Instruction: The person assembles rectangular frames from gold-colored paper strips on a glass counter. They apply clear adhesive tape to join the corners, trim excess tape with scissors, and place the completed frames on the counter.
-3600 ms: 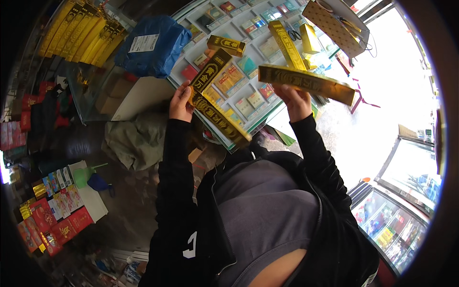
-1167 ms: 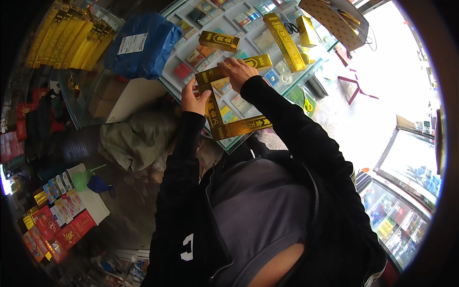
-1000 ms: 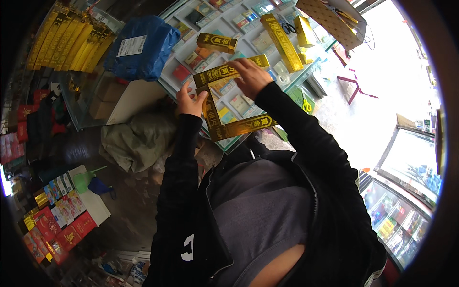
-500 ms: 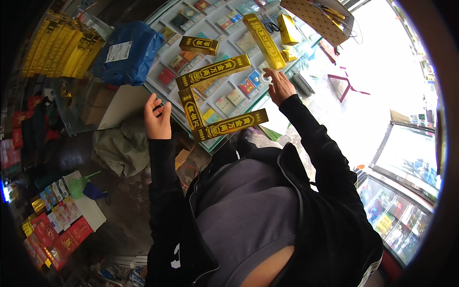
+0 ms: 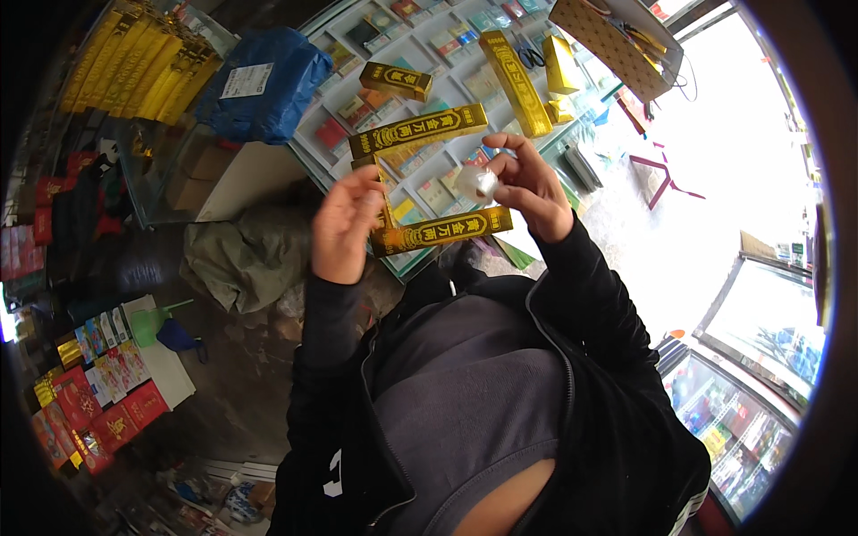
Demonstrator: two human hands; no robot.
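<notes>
Over the glass counter [image 5: 427, 174], my right hand [image 5: 539, 192] pinches a roll of clear tape [image 5: 471, 182] between its fingers. My left hand [image 5: 341, 230] is a little blurred, its fingers apart and holding nothing. It hovers at the left end of the near long gold box [image 5: 442, 230] and covers part of another gold box [image 5: 387, 198] standing crosswise. Farther away, a long gold box [image 5: 420, 129] lies roughly parallel to the near one. A short gold box [image 5: 396, 80] is beyond it, and one more long gold box [image 5: 517, 82] slants at the right.
Left on the counter sits a blue wrapped parcel [image 5: 290, 85], beside stacked gold packs [image 5: 138, 67]. A patterned box [image 5: 617, 49] with tools and a gold carton [image 5: 561, 64] stand far right. Red boxes [image 5: 130, 420] lie lower left; a glass-fronted cabinet [image 5: 728, 420] is at right.
My right hand has picked up the tape roll from the counter's right side and brought it nearer. My left hand has moved right, to the near gold boxes. The view has shifted slightly.
</notes>
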